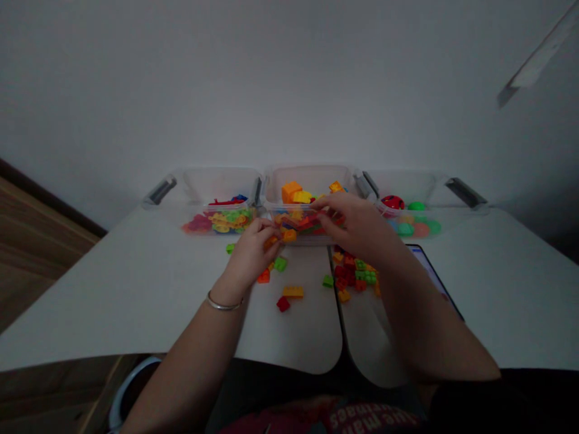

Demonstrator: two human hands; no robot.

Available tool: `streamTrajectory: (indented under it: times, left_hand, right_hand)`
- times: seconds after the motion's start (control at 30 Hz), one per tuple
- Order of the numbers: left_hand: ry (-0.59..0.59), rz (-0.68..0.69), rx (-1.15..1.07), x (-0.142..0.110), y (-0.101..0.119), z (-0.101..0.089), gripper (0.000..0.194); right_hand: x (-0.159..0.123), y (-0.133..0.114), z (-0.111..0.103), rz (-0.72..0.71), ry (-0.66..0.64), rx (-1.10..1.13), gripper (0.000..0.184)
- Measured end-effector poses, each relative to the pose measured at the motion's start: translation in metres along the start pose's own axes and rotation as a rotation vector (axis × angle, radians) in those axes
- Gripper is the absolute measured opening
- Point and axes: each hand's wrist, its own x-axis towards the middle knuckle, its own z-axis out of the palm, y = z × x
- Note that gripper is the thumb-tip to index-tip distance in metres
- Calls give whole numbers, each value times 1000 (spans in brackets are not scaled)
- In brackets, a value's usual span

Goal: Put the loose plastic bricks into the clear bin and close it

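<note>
My left hand (257,250) is closed, its fingertips pinching an orange toy building brick (288,235) just in front of the middle clear plastic bin (312,241). My right hand (359,228) reaches to the front rim of the same bin, thumb and fingers apart. Red pieces show close to its fingertips, seemingly through the bin's wall. Inside that bin lie orange and yellow bricks (292,191). Below my left hand, a green brick (280,264), a yellow brick (293,292) and a red brick (283,304) rest on the white table.
A pile of mixed bricks (348,274) lies under my right forearm, beside a phone (434,274). The left bin (221,181) holds colourful plastic pieces; the right bin (407,181) holds coloured balls. A dark seam (337,301) divides the table. A wall stands behind the bins.
</note>
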Motion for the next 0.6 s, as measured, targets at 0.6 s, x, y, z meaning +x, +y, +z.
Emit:
streamTrajectory:
  times: [0.6]
  left_hand:
    - [86, 109, 18, 0, 10, -8, 11]
  right_hand:
    - [-1, -19, 32, 145, -169, 219, 20]
